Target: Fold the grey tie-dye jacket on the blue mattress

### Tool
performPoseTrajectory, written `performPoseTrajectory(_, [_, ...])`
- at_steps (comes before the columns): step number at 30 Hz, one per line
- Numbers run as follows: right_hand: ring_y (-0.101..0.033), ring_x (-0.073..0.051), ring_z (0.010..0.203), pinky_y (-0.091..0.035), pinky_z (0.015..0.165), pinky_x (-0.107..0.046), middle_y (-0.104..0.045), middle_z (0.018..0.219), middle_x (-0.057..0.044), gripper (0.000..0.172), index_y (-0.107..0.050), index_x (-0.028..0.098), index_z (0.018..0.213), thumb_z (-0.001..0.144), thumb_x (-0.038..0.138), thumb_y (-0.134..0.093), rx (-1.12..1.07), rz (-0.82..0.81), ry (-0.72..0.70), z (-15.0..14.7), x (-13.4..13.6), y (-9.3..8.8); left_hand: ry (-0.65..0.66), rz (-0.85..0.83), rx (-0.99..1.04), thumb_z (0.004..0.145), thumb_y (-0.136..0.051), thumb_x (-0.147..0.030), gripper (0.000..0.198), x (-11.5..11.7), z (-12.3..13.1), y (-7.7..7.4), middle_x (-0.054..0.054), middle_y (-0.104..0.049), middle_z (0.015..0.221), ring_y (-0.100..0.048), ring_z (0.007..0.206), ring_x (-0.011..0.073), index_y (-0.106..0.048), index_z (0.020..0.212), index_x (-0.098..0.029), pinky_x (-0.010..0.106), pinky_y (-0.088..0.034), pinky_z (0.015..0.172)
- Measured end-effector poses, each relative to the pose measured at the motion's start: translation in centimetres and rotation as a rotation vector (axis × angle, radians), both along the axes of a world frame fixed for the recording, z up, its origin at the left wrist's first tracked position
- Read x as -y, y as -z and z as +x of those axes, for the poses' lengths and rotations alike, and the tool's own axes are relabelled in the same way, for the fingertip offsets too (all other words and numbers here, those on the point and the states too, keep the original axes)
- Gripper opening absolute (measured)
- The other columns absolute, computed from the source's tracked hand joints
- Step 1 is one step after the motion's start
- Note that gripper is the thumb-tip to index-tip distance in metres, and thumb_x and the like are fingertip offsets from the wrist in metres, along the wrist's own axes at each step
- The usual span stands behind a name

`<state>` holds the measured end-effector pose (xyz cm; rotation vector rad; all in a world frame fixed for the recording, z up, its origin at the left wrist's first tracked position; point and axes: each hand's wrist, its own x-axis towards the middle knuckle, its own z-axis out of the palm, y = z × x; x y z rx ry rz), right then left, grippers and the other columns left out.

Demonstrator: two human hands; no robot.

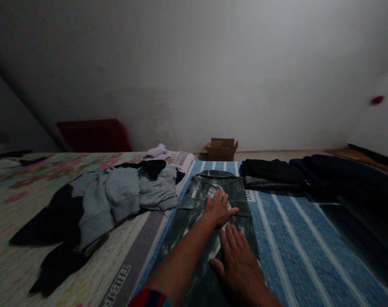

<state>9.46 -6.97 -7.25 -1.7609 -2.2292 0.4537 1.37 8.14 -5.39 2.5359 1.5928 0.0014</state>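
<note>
Dim room, low light, detail is poor. Far left: floral bedspread (27,200) with a heap of grey and black clothes (117,196) on it, dark pieces trailing toward the near edge; a pale lilac garment (156,151) sits behind the heap, and a dark red cushion-like shape (94,135) leans at the wall, too dark to identify. A grey band with lettering (122,279) runs along the bedspread edge, text cut off by the frame. Centre: grey-green tie-dye trousers (196,204) lie flat on the blue striped sheet (292,247), waistband toward the wall, legs running to the camera and hidden under the arms. Left hand (218,209) rests palm down on the upper part of the trousers, fingers (216,197) straight and slightly spread, thumb out to the side; nothing gripped. Left forearm crosses the trouser leg, red-and-blue sleeve (149,297) cut off at the bottom edge. Right hand (240,262) lies flat just below the left hand, on the same trousers, fingers close together and extended, pressing cloth, holding nothing; wrist cut off by the frame. Behind, an open cardboard box (221,149) on the floor at the wall. Right: folded black garments (270,172) just beside the trousers' waistband, then a stack of dark clothes (347,179) running to the right edge, items not separable in the dark. Blurred red spot (377,100) on the wall, unidentifiable.
</note>
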Motion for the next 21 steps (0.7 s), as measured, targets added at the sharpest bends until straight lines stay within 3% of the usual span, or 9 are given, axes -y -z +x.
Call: performPoseTrajectory(21, [-0.012, -0.029, 0.142, -0.014, 0.117, -0.047, -0.018, 0.152, -0.015, 0.073, -0.035, 0.011, 0.145, 0.092, 0.061, -0.034, -0.005, 0.02, 0.01, 0.04, 0.29, -0.2, 0.002, -0.033, 0.015, 0.086, -0.019, -0.073, 0.087, 0.22, -0.02, -0.3, 0.015, -0.015, 0.157, -0.007, 0.145, 0.0289, -0.027, 0.148, -0.013, 0.056, -0.005, 0.114])
